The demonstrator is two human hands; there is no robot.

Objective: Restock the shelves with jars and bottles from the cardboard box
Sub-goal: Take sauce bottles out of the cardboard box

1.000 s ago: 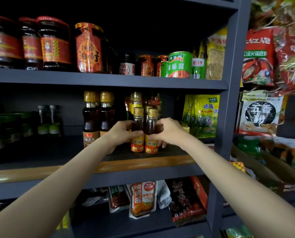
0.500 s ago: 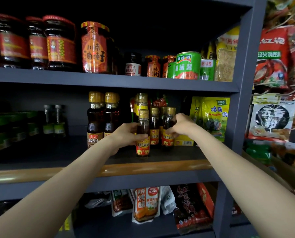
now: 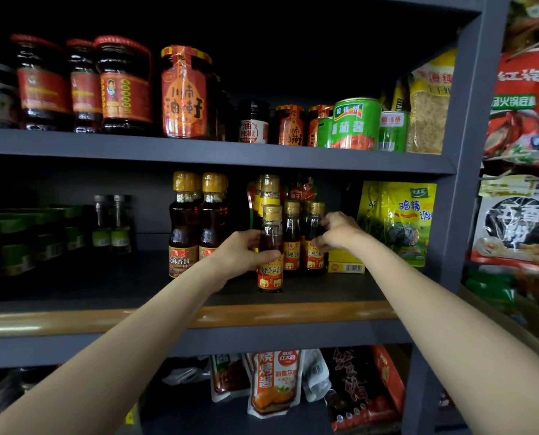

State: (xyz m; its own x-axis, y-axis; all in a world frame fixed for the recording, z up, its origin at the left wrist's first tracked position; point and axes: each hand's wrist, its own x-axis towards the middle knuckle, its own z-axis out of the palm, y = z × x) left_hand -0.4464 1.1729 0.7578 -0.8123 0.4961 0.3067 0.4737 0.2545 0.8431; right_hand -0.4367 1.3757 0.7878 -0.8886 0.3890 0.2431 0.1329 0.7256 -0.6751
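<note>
Left hand (image 3: 243, 253) grips an amber-filled sesame oil bottle (image 3: 270, 250) near the middle shelf's (image 3: 293, 313) front edge; right hand (image 3: 337, 231) pinches the rear bottle (image 3: 314, 237).

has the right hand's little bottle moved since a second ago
Yes. The right hand has pushed its small bottle back and right, toward the yellow box, away from the left hand's bottle.

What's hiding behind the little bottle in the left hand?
Behind the small bottle in the left hand stands a taller gold-capped bottle; its lower half is covered.
</note>
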